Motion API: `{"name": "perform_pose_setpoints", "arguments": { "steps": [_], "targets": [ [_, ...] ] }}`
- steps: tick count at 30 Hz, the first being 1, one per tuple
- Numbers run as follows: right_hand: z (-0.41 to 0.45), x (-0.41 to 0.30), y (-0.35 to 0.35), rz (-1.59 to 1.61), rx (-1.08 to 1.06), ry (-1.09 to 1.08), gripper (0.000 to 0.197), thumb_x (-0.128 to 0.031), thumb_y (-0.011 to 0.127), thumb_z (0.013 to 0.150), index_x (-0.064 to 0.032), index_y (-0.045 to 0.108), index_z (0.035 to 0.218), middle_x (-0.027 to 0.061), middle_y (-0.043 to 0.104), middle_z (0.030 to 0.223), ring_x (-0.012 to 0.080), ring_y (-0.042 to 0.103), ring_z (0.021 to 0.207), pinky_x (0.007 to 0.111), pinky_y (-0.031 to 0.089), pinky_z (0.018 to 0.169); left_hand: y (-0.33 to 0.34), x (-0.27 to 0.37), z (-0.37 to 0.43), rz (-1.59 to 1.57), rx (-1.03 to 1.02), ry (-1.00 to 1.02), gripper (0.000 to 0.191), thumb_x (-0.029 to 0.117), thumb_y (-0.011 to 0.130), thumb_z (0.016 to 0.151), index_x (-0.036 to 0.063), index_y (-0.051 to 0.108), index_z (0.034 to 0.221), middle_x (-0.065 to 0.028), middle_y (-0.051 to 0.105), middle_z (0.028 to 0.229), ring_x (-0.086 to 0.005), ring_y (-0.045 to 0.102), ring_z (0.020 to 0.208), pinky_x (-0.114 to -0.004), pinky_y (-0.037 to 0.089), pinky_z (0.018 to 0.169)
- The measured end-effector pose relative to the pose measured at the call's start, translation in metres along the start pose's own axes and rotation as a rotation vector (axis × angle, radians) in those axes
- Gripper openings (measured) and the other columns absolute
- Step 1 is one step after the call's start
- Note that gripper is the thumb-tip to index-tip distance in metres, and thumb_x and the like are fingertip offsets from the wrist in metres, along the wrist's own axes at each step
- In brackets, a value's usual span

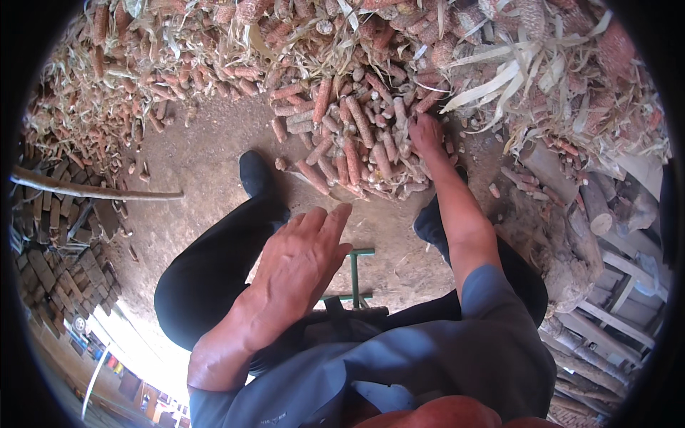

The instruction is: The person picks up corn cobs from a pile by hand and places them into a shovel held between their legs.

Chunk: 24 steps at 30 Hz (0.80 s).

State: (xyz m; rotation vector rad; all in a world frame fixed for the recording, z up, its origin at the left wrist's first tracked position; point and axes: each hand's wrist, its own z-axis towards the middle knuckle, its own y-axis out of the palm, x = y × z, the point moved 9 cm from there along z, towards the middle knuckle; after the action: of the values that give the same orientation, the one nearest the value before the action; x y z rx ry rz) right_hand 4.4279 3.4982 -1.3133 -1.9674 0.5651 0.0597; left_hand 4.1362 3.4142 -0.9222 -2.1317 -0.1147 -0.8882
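A small heap of bare corn cobs lies on the ground between my two feet. My right hand is down at the heap's right edge with its fingers curled. The fingertips are hidden, so whether a cob is in them does not show. Above my lap hovers my left hand, back facing up and fingers stretched out, the thumb a little apart. Nothing shows in it, though its palm is turned away. The nearest cobs lie a short way beyond its fingertips.
Behind the heap rises a large pile of cobs and dry husks. A wooden pole juts in from the left, over stacked bricks. Cut logs lie at right. A green metal frame stands between my legs.
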Motion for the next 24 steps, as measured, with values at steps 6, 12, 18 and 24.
{"name": "perform_pose_setpoints", "arguments": {
  "steps": [6, 12, 18, 24],
  "targets": [
    [-0.072, -0.060, -0.048, -0.183, 0.019, -0.144, 0.041, -0.035, 0.057, 0.099, -0.0050, 0.063, 0.126, 0.0223, 0.064, 0.129, 0.0413, 0.070, 0.106, 0.053, 0.056, 0.091, -0.004, 0.025, -0.031, 0.011, 0.063, 0.119, 0.050, 0.008, 0.071, 0.089, -0.0023, 0.053, 0.134, -0.0170, 0.059, 0.093, -0.0373, 0.062, 0.091, -0.046, 0.052, 0.078],
    [-0.160, -0.111, -0.071, -0.305, -0.112, -0.222, 0.041, -0.017, 0.054, 0.095, -0.0039, 0.059, 0.134, 0.0240, 0.057, 0.140, 0.0432, 0.069, 0.111, 0.054, 0.056, 0.092, -0.013, 0.035, -0.074, 0.064, 0.223, 0.240, 0.047, 0.007, 0.071, 0.089, -0.0026, 0.055, 0.131, -0.0197, 0.063, 0.093, -0.0390, 0.063, 0.092, -0.047, 0.052, 0.077],
    [-0.268, -0.148, -0.118, -0.286, -0.119, -0.341, 0.030, -0.025, 0.059, 0.097, -0.0012, 0.067, 0.113, 0.0226, 0.065, 0.123, 0.0417, 0.068, 0.110, 0.052, 0.055, 0.091, -0.044, 0.025, -0.122, 0.115, 0.285, 0.072, 0.040, 0.013, 0.068, 0.094, 0.0004, 0.058, 0.130, -0.0227, 0.066, 0.100, -0.0400, 0.067, 0.089, -0.047, 0.054, 0.080],
    [-0.369, -0.150, -0.173, -0.305, -0.110, -0.451, 0.029, -0.024, 0.059, 0.098, 0.0019, 0.071, 0.103, 0.0251, 0.066, 0.115, 0.0421, 0.067, 0.106, 0.049, 0.053, 0.092, -0.097, 0.004, -0.219, 0.024, 0.547, 0.121, 0.034, 0.013, 0.069, 0.095, 0.0057, 0.064, 0.128, -0.0181, 0.068, 0.102, -0.0319, 0.069, 0.087, -0.043, 0.055, 0.080]
  ]
}}
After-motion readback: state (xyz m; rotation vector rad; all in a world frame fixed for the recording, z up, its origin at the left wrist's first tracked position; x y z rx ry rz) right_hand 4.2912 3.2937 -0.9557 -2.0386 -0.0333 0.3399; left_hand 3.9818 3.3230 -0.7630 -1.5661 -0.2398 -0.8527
